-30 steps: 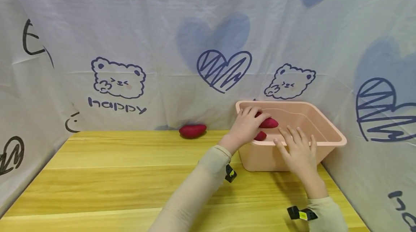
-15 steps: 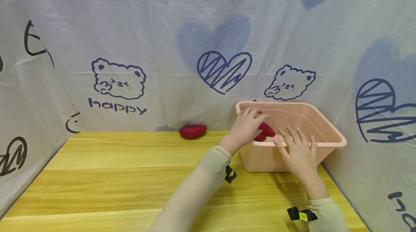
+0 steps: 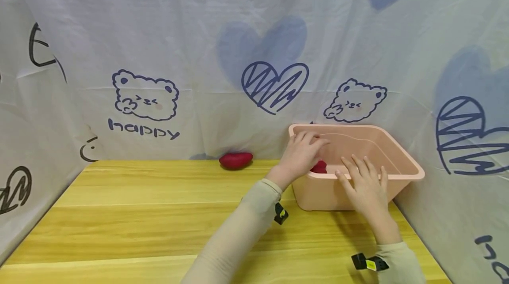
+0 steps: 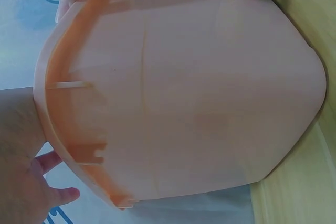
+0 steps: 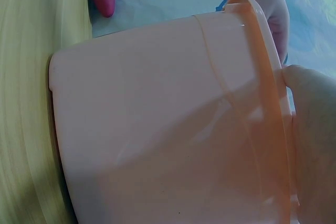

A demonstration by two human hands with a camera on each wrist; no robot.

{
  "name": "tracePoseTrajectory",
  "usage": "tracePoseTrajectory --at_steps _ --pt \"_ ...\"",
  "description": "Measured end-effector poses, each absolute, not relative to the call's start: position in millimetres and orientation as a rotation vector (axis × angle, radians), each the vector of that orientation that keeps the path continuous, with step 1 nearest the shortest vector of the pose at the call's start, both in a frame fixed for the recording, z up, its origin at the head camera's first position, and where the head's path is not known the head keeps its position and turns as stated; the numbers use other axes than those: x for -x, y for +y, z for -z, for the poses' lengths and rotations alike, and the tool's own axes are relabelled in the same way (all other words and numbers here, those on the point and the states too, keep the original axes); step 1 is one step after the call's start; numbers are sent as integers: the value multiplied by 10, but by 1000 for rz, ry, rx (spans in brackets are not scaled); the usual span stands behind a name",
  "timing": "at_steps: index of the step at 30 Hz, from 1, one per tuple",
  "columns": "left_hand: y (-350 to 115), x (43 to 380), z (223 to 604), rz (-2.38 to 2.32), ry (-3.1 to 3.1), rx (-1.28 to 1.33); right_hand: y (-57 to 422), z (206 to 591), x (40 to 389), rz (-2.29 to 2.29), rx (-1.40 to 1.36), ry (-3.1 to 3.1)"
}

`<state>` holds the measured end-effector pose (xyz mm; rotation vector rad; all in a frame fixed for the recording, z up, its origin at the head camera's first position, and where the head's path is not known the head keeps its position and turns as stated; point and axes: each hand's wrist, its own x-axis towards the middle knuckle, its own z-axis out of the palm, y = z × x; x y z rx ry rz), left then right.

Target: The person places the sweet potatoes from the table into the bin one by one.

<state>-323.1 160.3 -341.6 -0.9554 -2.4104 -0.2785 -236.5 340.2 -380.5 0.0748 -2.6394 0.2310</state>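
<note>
A pink plastic bin (image 3: 330,193) stands at the back right of the table. My left hand (image 3: 299,153) reaches over its left side, fingers loosely bent, with nothing seen between thumb and fingers. Just beneath that hand, part of a dark red sweet potato (image 3: 319,167) shows inside the bin; the rest is hidden by the hand and rim. My right hand (image 3: 366,187) rests at the front rim, fingers spread over the inside. In the right wrist view its thumb touches the rim. A second sweet potato (image 3: 236,160) lies on the table left of the bin.
The yellow wooden table (image 3: 151,217) meets a pale printed cloth (image 3: 207,98) hanging at the back and sides. The bin stands close to the cloth at the back and right. Black wrist devices sit on both sleeves.
A sweet potato in my left hand has dropped out of it into the bin, sinking from sight below the fingers. Both hands have stayed almost in place.
</note>
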Motion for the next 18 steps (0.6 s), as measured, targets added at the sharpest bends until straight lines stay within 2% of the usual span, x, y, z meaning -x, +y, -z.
tracePoseTrajectory --at_steps 18 --pt "1379 3246 3560 339 -2325 744 3392 3792 2352 -251 -86 -2616"
